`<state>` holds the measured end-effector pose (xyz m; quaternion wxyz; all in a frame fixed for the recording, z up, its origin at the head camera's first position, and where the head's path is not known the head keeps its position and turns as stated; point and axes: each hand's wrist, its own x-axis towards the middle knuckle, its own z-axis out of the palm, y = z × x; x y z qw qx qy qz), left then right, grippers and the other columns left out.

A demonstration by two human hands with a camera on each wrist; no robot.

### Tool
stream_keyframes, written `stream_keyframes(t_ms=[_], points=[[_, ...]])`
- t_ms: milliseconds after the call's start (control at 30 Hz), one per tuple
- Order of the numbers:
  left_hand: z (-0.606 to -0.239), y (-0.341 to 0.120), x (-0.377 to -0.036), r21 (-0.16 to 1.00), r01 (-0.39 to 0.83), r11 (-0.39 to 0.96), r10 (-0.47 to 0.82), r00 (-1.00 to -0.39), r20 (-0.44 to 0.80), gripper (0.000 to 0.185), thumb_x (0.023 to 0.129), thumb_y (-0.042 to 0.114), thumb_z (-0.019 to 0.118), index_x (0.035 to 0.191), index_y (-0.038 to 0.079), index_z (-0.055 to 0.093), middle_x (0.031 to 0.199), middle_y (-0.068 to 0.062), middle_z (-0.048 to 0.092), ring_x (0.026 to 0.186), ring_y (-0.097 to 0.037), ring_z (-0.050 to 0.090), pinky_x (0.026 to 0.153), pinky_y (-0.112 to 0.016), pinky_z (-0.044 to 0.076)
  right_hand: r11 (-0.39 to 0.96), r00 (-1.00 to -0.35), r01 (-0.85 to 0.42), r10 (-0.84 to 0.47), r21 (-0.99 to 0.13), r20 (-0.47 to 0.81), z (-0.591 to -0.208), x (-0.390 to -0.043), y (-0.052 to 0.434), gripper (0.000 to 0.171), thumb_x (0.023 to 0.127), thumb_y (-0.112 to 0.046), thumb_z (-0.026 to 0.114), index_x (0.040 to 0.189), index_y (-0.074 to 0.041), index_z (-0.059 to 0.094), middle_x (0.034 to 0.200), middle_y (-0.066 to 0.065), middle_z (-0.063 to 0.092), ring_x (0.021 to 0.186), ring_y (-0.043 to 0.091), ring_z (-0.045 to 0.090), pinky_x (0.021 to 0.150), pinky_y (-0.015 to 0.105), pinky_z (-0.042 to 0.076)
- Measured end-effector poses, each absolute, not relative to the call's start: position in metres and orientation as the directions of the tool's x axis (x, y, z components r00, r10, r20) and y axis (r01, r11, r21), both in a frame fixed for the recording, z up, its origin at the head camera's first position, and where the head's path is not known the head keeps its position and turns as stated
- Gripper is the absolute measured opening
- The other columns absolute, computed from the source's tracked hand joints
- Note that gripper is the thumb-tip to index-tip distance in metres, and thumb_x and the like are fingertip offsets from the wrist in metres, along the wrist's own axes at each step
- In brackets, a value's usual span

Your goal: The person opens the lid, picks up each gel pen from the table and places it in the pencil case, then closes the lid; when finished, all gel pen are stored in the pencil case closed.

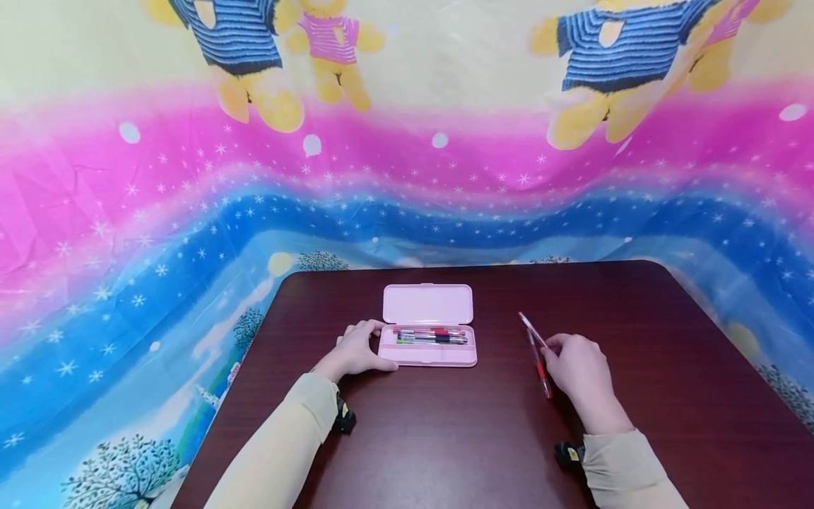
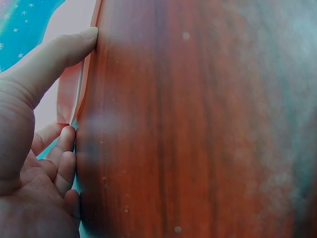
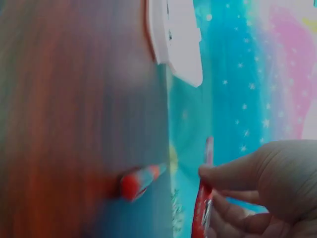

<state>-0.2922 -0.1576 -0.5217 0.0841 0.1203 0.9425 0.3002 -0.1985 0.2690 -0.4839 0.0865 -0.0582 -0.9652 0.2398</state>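
A pink pencil case (image 1: pixel 427 359) lies open on the table, lid laid back. Several pens (image 1: pixel 432 338) with red, black and green parts lie in its rear compartment. My left hand (image 1: pixel 358 348) grips the case's left end, thumb at the front edge and fingers round the side and back. In the left wrist view the thumb (image 2: pixel 62 52) presses the case's edge. My right hand (image 1: pixel 580 371) pinches a red pen (image 1: pixel 531 328) between thumb and fingers, tip tilted up and away. Beside that hand, a second red pen (image 1: pixel 540 369) lies on the table.
The dark reddish-brown table (image 1: pixel 445 438) has rounded far corners. A cloth (image 1: pixel 407 170) printed with bears and snowflakes hangs behind it and along both sides. A dark strap-on device (image 1: pixel 344 416) sits on each wrist.
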Motion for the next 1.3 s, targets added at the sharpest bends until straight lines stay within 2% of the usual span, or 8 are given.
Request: stream_keyframes(t_ms=[200,300,600,900,1300], points=[[-0.523,-0.16,-0.293,0.585,0.172,0.793,0.275,-0.957,-0.091,0.095,0.07,0.055,0.101,0.148,0.019,0.06,0.139,-0.005,0.064,0.133,-0.029,0.049,0.114,-0.059,0.04,0.879,-0.957,-0.116,0.026,-0.463,0.289,-0.477,-0.211,0.237,0.018,0.1,-0.016,0.078,0.114,-0.006,0.083,0.11,0.021,0.076,0.091,0.04,0.072,0.083,0.061,0.058],[-0.524,-0.16,-0.294,0.581,0.179,0.794,0.281,-0.956,-0.089,0.095,0.07,0.056,0.101,0.148,0.019,0.06,0.138,-0.004,0.064,0.134,-0.029,0.049,0.114,-0.059,0.04,0.87,-0.936,-0.209,-0.046,-0.446,0.349,-0.477,-0.223,0.219,0.015,0.098,-0.013,0.08,0.112,-0.007,0.084,0.109,0.018,0.077,0.095,0.04,0.073,0.086,0.061,0.059],[-0.523,-0.161,-0.297,0.571,0.176,0.802,0.276,-0.957,-0.093,0.095,0.07,0.056,0.101,0.147,0.019,0.06,0.137,-0.003,0.064,0.134,-0.029,0.049,0.113,-0.058,0.04,0.86,-0.916,-0.355,-0.242,-0.365,0.321,-0.478,-0.257,0.16,0.013,0.096,-0.014,0.084,0.108,-0.013,0.087,0.099,0.008,0.075,0.094,0.031,0.071,0.091,0.053,0.061],[-0.523,-0.159,-0.294,0.571,0.17,0.803,0.277,-0.955,-0.105,0.094,0.071,0.057,0.1,0.148,0.021,0.06,0.139,-0.004,0.064,0.134,-0.029,0.049,0.115,-0.059,0.04,0.87,-0.928,-0.359,-0.294,-0.34,0.228,-0.492,-0.277,0.121,0.011,0.098,-0.021,0.083,0.108,-0.019,0.088,0.101,0.004,0.074,0.1,0.028,0.072,0.098,0.051,0.059],[-0.521,-0.158,-0.294,0.564,0.174,0.807,0.274,-0.957,-0.097,0.093,0.071,0.057,0.1,0.147,0.021,0.06,0.138,-0.004,0.064,0.134,-0.029,0.05,0.113,-0.058,0.04,0.872,-0.927,-0.361,-0.298,-0.331,0.227,-0.51,-0.289,0.109,0.015,0.098,-0.019,0.083,0.112,-0.02,0.089,0.104,0.005,0.077,0.103,0.028,0.071,0.097,0.05,0.058]])
